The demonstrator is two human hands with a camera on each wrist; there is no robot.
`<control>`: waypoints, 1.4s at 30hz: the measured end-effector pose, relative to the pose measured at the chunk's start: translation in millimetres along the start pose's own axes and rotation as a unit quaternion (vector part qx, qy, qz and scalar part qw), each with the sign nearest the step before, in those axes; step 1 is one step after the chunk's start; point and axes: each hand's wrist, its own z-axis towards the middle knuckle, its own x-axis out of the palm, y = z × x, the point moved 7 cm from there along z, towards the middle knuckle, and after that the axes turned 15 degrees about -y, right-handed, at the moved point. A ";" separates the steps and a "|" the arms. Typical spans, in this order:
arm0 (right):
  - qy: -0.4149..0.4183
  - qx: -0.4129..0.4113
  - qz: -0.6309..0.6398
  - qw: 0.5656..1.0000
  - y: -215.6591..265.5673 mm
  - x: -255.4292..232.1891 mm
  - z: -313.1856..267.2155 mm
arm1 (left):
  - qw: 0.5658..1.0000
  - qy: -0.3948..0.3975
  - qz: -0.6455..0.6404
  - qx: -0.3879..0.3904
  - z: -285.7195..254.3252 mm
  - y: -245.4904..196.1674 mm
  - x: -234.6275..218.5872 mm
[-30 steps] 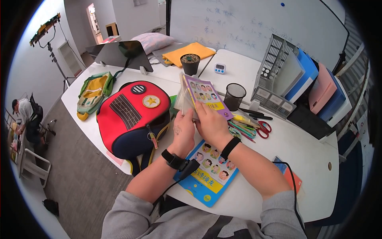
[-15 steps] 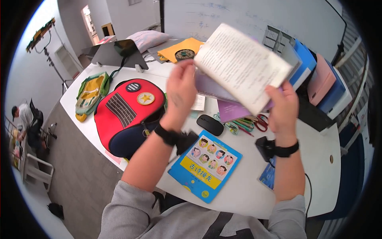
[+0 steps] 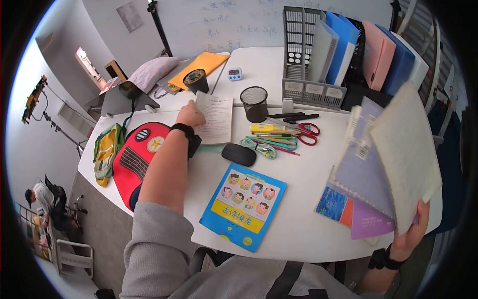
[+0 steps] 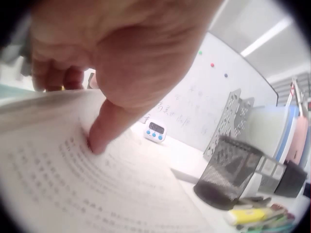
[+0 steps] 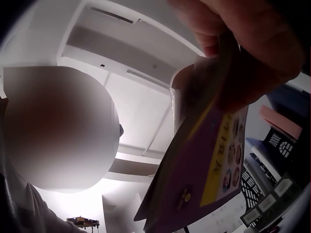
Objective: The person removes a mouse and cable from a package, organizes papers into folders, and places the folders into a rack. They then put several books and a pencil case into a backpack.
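Fingers (image 3: 198,119) on booklet (image 3: 218,119), long axis forward.

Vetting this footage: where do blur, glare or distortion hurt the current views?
Head: fisheye bows the table, corners black. Left wrist: print on the page is soft. Right wrist: glare blown out low left, fingers and purple book in shadow, round blurred patch at left.

An office, with whiteboard (image 3: 219,25) and file organizer (image 3: 313,87).

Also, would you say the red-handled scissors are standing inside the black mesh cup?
No, the scissors lie on the table beside the mesh cup.
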 end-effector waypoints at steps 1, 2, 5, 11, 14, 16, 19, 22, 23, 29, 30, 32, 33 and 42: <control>-0.006 0.000 0.001 1.000 -0.3 -17.4 -4.0 | 0.997 0.018 -0.072 -0.013 12.6 4.3 -0.8; -0.041 0.018 0.018 0.999 -3.6 -37.4 -7.1 | 0.989 0.038 -0.144 -0.027 18.8 3.8 -3.9; -0.088 0.055 0.047 0.994 -16.0 -66.7 -12.0 | 0.977 0.077 -0.200 -0.010 15.0 -12.1 -31.3; -0.088 -0.163 -0.202 0.962 -12.1 -78.1 -21.2 | 0.908 0.072 -0.408 -0.057 4.7 -25.5 -101.6; -0.076 -0.149 -0.192 0.967 -9.7 -103.9 -19.2 | 0.839 0.032 -0.540 -0.054 -19.3 -39.6 -164.0; -0.100 0.072 0.067 0.990 -16.9 -118.1 -12.3 | 0.752 0.034 -0.656 -0.056 -58.6 -56.3 -195.7; -0.210 -0.134 -0.005 0.968 12.5 -118.2 -25.7 | 0.681 0.148 -0.714 -0.062 -137.4 -95.2 -183.2; -0.210 -0.296 -0.101 0.926 57.9 -96.6 -42.3 | 0.716 0.162 -0.671 -0.104 -213.2 -114.2 -135.8; -0.200 -0.373 -0.113 0.899 66.5 -86.9 -54.8 | 0.681 0.219 -0.689 -0.113 -236.2 -119.3 -108.4; 0.148 -0.551 -0.628 0.529 31.2 27.0 -90.4 | 0.535 0.462 -0.666 -0.239 -330.6 -146.0 -44.0; 0.205 -0.506 -0.645 0.535 11.5 35.4 -85.2 | 0.519 0.489 -0.650 -0.263 -339.6 -146.2 -39.4; 0.278 -0.467 -0.678 0.494 -26.9 36.3 -94.4 | 0.513 0.501 -0.657 -0.233 -343.6 -144.4 -39.5; 0.315 -0.469 -0.682 0.465 -42.4 41.7 -102.0 | 0.516 0.508 -0.655 -0.215 -344.3 -143.4 -42.5; 0.298 -0.329 -0.686 0.577 -49.6 27.3 -97.1 | 0.621 0.330 -0.704 -0.100 -314.6 -112.7 -65.6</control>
